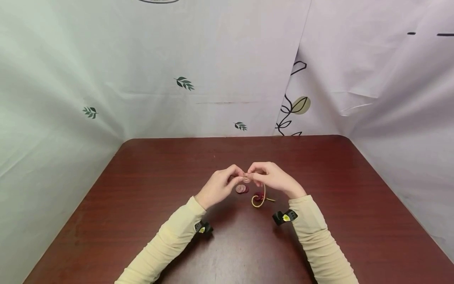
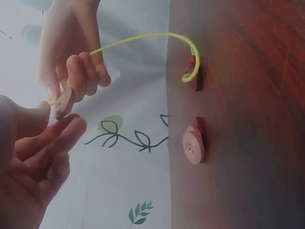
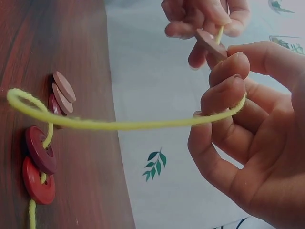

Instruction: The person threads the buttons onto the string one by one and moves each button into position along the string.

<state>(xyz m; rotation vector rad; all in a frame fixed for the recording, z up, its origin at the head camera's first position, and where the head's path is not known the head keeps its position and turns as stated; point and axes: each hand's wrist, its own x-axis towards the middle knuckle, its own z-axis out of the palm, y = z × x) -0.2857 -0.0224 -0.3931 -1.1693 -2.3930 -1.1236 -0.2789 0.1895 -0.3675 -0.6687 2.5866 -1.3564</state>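
Left hand pinches yellow cord running through pink button; right hand pinches that button. Head view: loose buttons at its 7 o'clock, threaded buttons at 5.

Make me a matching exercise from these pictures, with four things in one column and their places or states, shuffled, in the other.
Things:
1. Thin yellow cord
2. Bright red round button
3. Raised pale pink round button
4. Loose group of pink and dark red round buttons

Places or states:
A. Between the left hand and right hand
B. Overlapping on the red-brown table, apart from the cord
C. Trailing from the right hand to the table
D. Threaded, beside a maroon round button

Right pairs: 1-C, 2-D, 3-A, 4-B.
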